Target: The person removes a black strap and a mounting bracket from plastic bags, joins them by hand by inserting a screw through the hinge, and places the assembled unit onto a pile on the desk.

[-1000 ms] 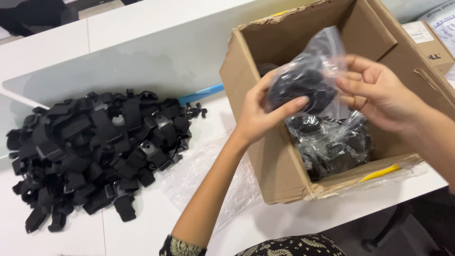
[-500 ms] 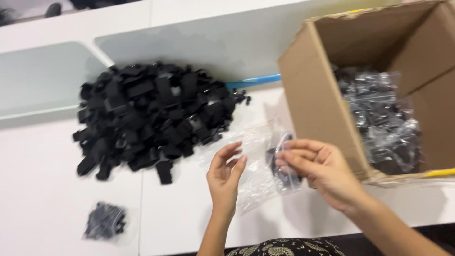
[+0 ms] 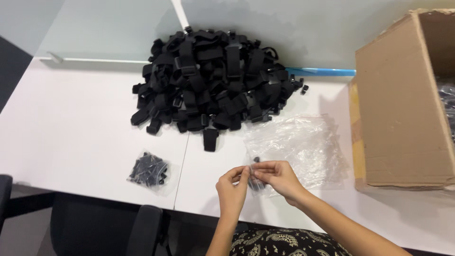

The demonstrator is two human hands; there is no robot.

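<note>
While both forearms reach up from the bottom edge of the view over a patterned dark garment (image 3: 284, 242), the left hand (image 3: 233, 187) and the right hand (image 3: 279, 178) meet just above the near edge of the white tabletop (image 3: 76, 128), fingertips pinched together on the top of a small clear plastic bag of black parts (image 3: 256, 178), which is held between them and mostly hidden by the fingers. Both hands are curled, thumbs against forefingers, each gripping the bag's rim. Just beyond the right hand lies a heap of empty crumpled clear plastic bags (image 3: 301, 147), flat on the table. Farther back sits a large pile of black webbing straps with buckles (image 3: 213, 80), spread across the seam between two table panels. Near the front edge to the left rests another small clear bag filled with black pieces (image 3: 149, 171), well apart from the hands. At the right stands an open brown cardboard box (image 3: 403, 109), with shiny bagged contents barely showing inside. A pale grey-green partition panel (image 3: 284, 23) with a blue strip (image 3: 322, 71) at its foot closes off the back of the desk, and a black chair (image 3: 142, 230) shows below the table edge.
</note>
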